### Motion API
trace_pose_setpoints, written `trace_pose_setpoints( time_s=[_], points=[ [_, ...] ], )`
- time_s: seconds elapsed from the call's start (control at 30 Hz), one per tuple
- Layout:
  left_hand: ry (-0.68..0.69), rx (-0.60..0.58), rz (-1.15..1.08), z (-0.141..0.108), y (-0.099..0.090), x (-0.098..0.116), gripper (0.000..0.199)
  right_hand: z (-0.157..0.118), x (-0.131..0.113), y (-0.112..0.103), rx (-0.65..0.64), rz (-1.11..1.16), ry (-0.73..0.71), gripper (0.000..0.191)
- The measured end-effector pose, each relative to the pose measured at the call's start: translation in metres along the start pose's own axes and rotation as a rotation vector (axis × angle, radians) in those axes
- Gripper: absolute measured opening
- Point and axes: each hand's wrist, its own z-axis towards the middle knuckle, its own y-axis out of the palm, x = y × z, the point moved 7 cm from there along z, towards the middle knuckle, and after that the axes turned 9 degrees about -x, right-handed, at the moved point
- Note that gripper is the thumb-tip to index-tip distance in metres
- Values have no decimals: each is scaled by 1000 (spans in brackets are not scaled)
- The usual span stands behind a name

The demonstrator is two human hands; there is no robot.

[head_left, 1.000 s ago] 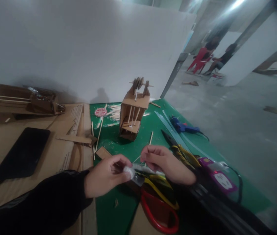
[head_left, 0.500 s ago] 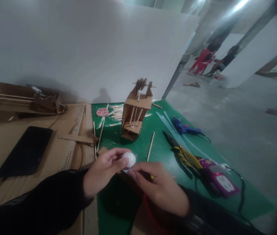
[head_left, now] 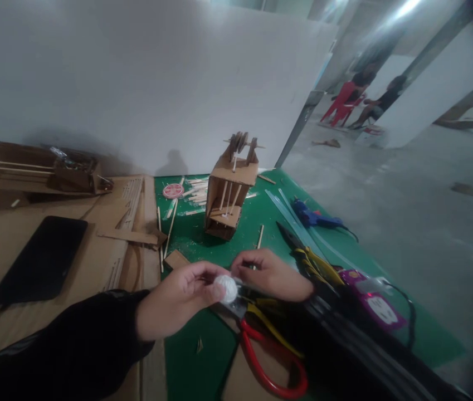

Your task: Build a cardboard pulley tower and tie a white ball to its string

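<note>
My left hand [head_left: 178,298] is closed on a small white ball of string [head_left: 225,288], pinched between thumb and fingers. Just above and right of the ball, my right hand [head_left: 272,273] is held in a pinch; any strand between its fingertips is too thin and blurred to make out. Beneath both hands lie red-handled scissors [head_left: 261,362] and a yellow-handled tool [head_left: 276,328], partly covered by my right arm. Beyond the hands stands a cardboard box model [head_left: 230,186], with sticks inside and cardboard discs on a stick axle at its top.
At right lie yellow-handled pliers [head_left: 315,262], a blue glue gun [head_left: 315,216], clear glue sticks [head_left: 290,214] and a purple power strip [head_left: 380,306]. Thin wooden sticks [head_left: 198,192] are scattered behind. To the left are a black phone [head_left: 39,259] and another cardboard model [head_left: 39,170].
My right hand has moved up and away from the underside of the ball, uncovering the scissors. My left hand and the ball have shifted slightly down and right.
</note>
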Motion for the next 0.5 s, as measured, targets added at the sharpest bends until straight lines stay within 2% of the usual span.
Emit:
trace_pose_setpoints(
  time_s=[0.17, 0.5],
  points=[
    [-72, -29, 50, 2, 1, -16, 34, 3, -9, -8, 26, -112, 4, 26],
    [-68, 57, 110, 11, -13, -28, 35, -2, -33, 0, 110, -139, 59, 19]
  ],
)
